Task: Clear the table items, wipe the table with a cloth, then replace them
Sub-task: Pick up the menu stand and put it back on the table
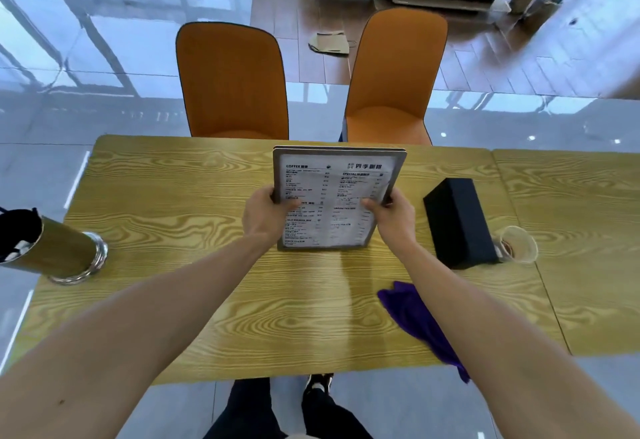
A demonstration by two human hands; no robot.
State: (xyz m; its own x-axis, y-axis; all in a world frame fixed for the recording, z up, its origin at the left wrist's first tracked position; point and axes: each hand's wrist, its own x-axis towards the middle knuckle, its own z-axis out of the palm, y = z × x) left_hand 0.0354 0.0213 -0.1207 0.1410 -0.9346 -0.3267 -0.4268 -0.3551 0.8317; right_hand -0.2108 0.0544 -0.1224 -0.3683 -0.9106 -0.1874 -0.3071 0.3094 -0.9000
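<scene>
While both arms reach out over the wood-grain worktop [180,196], the left hand [266,217] and right hand [393,217] grip the menu board [337,182] by its side edges, mid-table. Purple cloth [412,314] lies near the front edge, black box [457,220] and plastic cup [517,243] to the right.

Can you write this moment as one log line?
both hands: left, right grip menu | cloth on table | wiping: not yet

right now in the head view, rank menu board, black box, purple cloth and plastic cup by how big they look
1. menu board
2. black box
3. purple cloth, close to the box, partly hidden; unsure
4. plastic cup
</scene>
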